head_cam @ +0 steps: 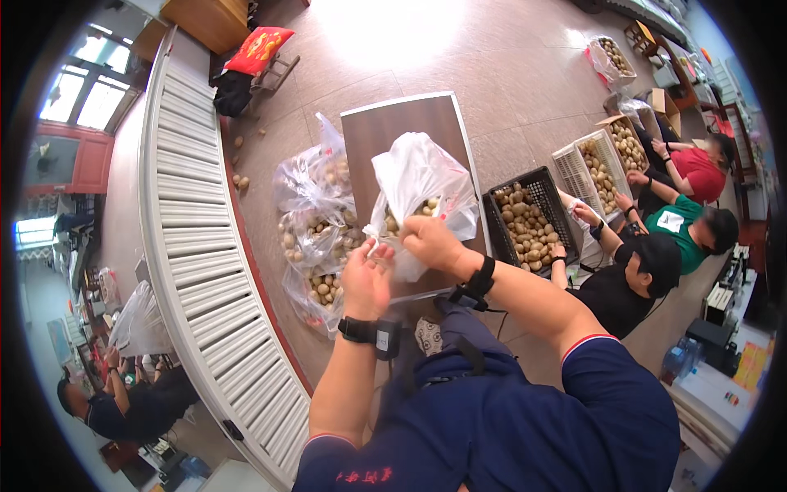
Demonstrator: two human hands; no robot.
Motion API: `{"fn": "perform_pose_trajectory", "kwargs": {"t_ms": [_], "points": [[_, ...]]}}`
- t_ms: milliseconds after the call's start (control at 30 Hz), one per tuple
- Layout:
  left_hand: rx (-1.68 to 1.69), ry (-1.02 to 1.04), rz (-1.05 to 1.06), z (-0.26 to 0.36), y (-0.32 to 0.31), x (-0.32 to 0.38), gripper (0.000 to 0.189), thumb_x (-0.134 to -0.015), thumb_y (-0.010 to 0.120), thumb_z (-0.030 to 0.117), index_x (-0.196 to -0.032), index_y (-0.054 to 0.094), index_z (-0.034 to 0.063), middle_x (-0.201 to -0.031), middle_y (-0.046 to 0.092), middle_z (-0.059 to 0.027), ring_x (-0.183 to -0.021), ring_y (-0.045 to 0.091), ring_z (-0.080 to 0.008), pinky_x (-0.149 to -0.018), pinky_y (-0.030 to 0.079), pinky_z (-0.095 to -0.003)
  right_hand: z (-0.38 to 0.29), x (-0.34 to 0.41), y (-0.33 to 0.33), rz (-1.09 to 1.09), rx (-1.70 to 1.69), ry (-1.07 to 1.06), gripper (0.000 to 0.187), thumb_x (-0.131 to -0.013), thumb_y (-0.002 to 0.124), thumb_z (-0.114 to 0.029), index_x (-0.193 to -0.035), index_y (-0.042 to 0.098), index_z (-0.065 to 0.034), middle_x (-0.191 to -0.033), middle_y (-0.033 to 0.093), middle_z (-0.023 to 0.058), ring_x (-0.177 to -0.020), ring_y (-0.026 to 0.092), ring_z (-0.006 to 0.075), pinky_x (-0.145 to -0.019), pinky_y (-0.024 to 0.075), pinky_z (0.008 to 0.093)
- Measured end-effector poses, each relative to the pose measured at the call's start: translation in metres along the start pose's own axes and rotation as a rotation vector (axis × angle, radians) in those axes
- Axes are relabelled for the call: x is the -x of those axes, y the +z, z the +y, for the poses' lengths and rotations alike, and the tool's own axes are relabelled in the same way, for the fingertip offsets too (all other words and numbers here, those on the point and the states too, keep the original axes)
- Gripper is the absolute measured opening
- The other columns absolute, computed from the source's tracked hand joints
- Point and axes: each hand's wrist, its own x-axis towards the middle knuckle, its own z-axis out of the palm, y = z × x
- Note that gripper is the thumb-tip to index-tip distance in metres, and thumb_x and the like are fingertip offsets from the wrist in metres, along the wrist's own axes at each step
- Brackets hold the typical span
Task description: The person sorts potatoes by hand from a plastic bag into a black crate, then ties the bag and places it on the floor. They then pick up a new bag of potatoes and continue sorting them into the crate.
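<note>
A white plastic bag [424, 172] with potatoes inside stands on the brown wooden-topped table [369, 132] in front of me. My right hand [430, 243] is closed on the gathered plastic at the bag's near side. My left hand [367, 277] is beside it, palm up, its fingertips pinching a twisted end of the same bag at its left corner. Potatoes show through the plastic and between its folds, next to my right knuckles. The lower part of the bag is partly hidden behind my hands.
Clear bags of potatoes [320, 227] lie on the floor at the left, near a white radiator [203, 246]. At the right stand a black crate of potatoes [525, 227] and a white crate [593, 172]. Several people sit beside the crates. A stool holds a red cushion [258, 50].
</note>
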Motion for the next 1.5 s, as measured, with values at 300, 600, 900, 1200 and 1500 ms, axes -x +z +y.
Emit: {"fn": "perform_pose_trajectory", "kwargs": {"t_ms": [300, 600, 900, 1200, 1500], "points": [[-0.119, -0.141, 0.075, -0.067, -0.02, 0.043, 0.014, -0.093, 0.057, 0.016, -0.102, 0.054, 0.0063, -0.088, 0.058, -0.0068, -0.077, 0.057, -0.0192, -0.074, 0.052, -0.0348, -0.028, -0.09, -0.056, 0.293, -0.293, -0.02, 0.014, -0.087, 0.056, -0.01, -0.091, 0.066, -0.0004, -0.074, 0.058, -0.0018, -0.068, 0.05, 0.006, -0.06, 0.0403, 0.0232], [-0.151, -0.027, 0.014, -0.087, 0.042, 0.079, 0.005, -0.084, 0.059, 0.011, -0.086, 0.054, 0.0124, -0.077, 0.051, 0.0002, -0.066, 0.051, -0.0121, -0.063, 0.039, -0.0273, -0.116, -0.175, -0.061, 0.015, -0.146, 0.056, 0.043, -0.08, 0.064, -0.032, -0.096, 0.068, 0.0071, -0.094, 0.066, 0.0197, -0.088, 0.061, 0.0269, -0.077, 0.0479, 0.0386], [-0.202, -0.082, -0.044, -0.102, 0.026, 0.081, 0.008, -0.082, 0.06, 0.009, -0.085, 0.054, 0.0135, -0.079, 0.053, 0.0011, -0.072, 0.052, -0.0137, -0.075, 0.046, -0.0302, -0.129, -0.177, -0.043, -0.099, -0.159, 0.007, 0.043, -0.079, 0.067, -0.031, -0.097, 0.067, 0.0072, -0.092, 0.067, 0.0201, -0.089, 0.061, 0.0267, -0.079, 0.0478, 0.0386], [-0.207, -0.174, 0.062, -0.099, -0.001, 0.06, 0.005, -0.085, 0.058, 0.01, -0.089, 0.054, 0.0093, -0.08, 0.054, -0.0039, -0.072, 0.055, -0.0182, -0.075, 0.048, -0.0328, -0.076, -0.173, -0.072, 0.036, -0.016, 0.096, 0.044, -0.083, 0.062, -0.033, -0.105, 0.066, 0.005, -0.103, 0.067, 0.0224, -0.098, 0.063, 0.0303, -0.084, 0.048, 0.0393], [-0.246, -0.229, 0.038, -0.113, -0.082, 0.001, 0.013, -0.091, 0.059, 0.013, -0.097, 0.056, 0.0032, -0.097, 0.057, -0.0112, -0.094, 0.06, -0.03, -0.09, 0.05, -0.0477, 0.044, -0.157, -0.078, 0.188, 0.077, 0.244, 0.038, -0.086, 0.057, -0.028, -0.099, 0.069, 0.0055, -0.095, 0.069, 0.026, -0.092, 0.067, 0.037, -0.083, 0.0502, 0.0425]]}}
